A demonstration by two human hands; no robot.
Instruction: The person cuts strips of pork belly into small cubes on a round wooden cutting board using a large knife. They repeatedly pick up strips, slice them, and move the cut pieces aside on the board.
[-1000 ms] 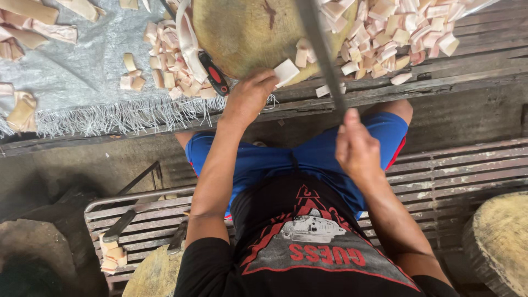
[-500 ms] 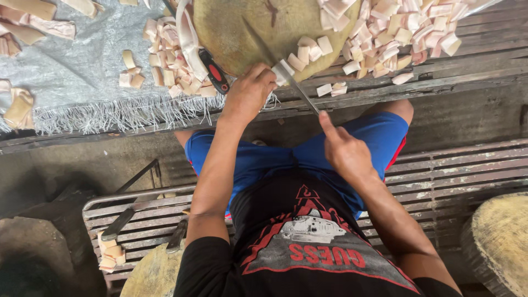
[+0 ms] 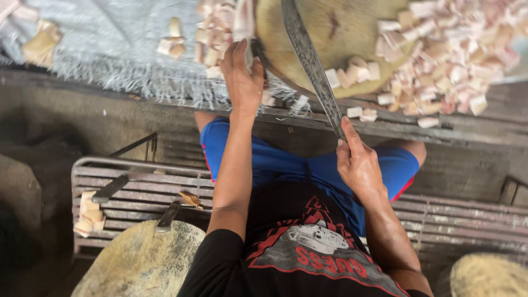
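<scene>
My right hand (image 3: 360, 165) grips the handle of a long dark knife (image 3: 311, 60), whose blade slants up over a round wooden chopping block (image 3: 330, 33). My left hand (image 3: 242, 77) reaches to the block's left edge, fingers stretched flat among pale pink pieces (image 3: 212, 33), its fingertips at a long pale strip (image 3: 243, 19). A few cut cubes (image 3: 352, 74) lie on the block's near edge. A big heap of the same cubes (image 3: 451, 55) lies to the right.
A grey woven sheet with a fringe (image 3: 110, 33) holds more pieces at the left. I sit on a slatted metal bench (image 3: 137, 181) with two knives (image 3: 110, 190) and stacked pale chunks (image 3: 91, 217). Other round blocks stand at lower left (image 3: 137, 264) and lower right (image 3: 489, 275).
The knife came down on a piece held on the block, then lifted again. My left hand moved left, from that piece to the block's left edge.
</scene>
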